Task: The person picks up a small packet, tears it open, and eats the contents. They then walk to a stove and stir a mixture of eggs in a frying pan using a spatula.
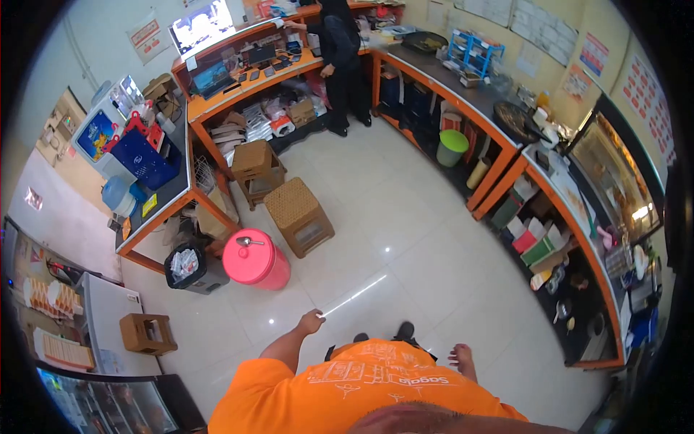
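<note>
My left hand point(311, 322) hangs over the tiled floor point(376, 239) in front of the orange shirt point(369, 383). Its fingers are curled together, and whether anything small is inside cannot be made out. To its upper left stands a pink lidded bucket point(256, 260) with a metal scoop on the lid. On the other side of the shirt, my right hand point(461, 356) is low over the floor with its fingers apart and nothing in them. Neither hand touches any object that I can see.
Brown stools point(298, 215) stand beyond the bucket, beside a black bin point(189, 267). Orange-framed counters point(463, 108) line the back and right. A person in black point(340, 65) stands at the back counter. Another small stool point(147, 333) is at left.
</note>
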### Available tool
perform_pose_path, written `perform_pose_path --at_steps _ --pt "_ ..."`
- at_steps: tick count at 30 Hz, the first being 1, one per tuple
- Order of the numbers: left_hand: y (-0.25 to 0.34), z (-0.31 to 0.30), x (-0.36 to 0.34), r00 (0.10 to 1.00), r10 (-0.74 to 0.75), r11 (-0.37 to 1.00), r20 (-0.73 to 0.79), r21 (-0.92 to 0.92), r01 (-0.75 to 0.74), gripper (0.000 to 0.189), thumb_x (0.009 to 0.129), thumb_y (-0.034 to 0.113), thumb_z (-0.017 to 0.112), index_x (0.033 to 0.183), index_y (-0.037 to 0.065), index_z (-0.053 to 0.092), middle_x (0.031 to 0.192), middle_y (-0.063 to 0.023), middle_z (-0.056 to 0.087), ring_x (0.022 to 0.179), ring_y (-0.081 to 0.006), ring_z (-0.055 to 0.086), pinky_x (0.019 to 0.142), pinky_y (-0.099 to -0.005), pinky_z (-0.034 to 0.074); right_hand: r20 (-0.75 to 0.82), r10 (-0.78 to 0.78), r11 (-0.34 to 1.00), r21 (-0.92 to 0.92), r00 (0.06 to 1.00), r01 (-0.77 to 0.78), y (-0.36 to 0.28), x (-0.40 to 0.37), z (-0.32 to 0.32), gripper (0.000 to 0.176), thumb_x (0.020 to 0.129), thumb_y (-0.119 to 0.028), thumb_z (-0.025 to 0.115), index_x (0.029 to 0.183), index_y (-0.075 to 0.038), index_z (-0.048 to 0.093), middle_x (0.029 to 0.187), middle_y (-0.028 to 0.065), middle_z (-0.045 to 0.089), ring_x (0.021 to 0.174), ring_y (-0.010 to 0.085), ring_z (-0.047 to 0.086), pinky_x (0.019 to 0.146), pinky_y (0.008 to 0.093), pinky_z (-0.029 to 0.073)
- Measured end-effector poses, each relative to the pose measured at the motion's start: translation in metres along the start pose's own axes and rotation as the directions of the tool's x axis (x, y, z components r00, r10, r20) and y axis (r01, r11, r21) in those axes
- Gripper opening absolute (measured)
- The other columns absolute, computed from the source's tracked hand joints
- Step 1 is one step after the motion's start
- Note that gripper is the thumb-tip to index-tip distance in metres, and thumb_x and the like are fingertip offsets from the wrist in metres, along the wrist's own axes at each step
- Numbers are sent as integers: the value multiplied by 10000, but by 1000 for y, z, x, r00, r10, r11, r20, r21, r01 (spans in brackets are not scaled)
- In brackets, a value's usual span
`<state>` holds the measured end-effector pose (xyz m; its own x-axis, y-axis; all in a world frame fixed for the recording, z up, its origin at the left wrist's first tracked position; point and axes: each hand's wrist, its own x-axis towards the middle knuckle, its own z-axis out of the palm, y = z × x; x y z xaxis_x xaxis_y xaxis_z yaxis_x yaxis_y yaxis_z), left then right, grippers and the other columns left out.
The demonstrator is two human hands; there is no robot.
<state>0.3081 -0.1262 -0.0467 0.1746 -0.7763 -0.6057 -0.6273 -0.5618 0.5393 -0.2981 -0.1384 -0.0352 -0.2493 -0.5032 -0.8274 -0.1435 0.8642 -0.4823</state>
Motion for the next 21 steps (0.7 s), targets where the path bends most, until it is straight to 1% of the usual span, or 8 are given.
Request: perform_pose_path --at_steps 6,8,10,11,18,19,20,21 --pt "-27 54 28 981 116 993 155 -28 -113 516 837 487 675 1170 95 634 1171 -187 652 1090 -364 613 945 -439 487 178 -15 971 -232 984 57 -92 51 34 279 927 -240 547 1169 -102 547 963 108 633 756 280 662 586 455 512" --pt "-54 75 39 991 -68 981 113 -173 87 488 859 518 628 1098 96 685 1066 -196 687 1001 -349 649 892 -443 501 162 -2 946 -320 987 55 -136 64 35 237 901 -239 561 1074 -87 616 929 116 661 761 269 668 615 435 520" --pt "-68 73 52 982 -81 979 168 -172 110 471 854 518 629 1059 102 710 1021 -199 703 969 -329 666 875 -441 505 616 -286 134 -733 734 667 -147 141 13 232 860 -213 570 1021 -84 678 901 118 697 801 258 683 659 426 533" --pt "-61 59 58 978 -133 977 163 -142 156 469 852 513 635 1068 103 707 1028 -199 702 977 -325 665 880 -438 505 676 -282 -52 -719 681 693 -161 160 13 228 848 -209 576 1007 -88 688 901 119 701 804 258 686 665 418 536" --pt "12 -46 150 947 -270 960 -174 -131 249 474 839 473 671 1136 105 686 1077 -195 697 1033 -301 657 916 -417 498 842 -26 -706 -397 538 587 -355 365 112 208 762 -184 619 904 -117 756 904 129 728 822 258 704 705 364 555" --pt "28 -59 169 934 -262 961 -244 -153 230 476 837 468 676 1146 105 683 1084 -195 696 1041 -298 656 921 -414 497 815 -40 -680 -446 578 582 -396 398 141 206 750 -180 625 889 -121 766 905 130 731 825 258 707 711 356 558" --pt "45 -67 188 925 -255 959 -283 -197 204 479 835 462 681 1155 106 680 1091 -194 695 1049 -295 655 927 -411 496 526 -44 -147 -845 850 515 -452 385 175 218 749 -168 610 842 -15 735 922 175 722 887 296 705 768 410 551" --pt "65 -75 207 917 -249 953 -311 -245 176 483 833 457 687 1165 106 677 1098 -194 694 1057 -291 654 932 -409 495 346 -147 167 -915 927 368 -491 389 214 234 754 -170 610 815 28 719 913 197 717 855 309 706 778 407 550"
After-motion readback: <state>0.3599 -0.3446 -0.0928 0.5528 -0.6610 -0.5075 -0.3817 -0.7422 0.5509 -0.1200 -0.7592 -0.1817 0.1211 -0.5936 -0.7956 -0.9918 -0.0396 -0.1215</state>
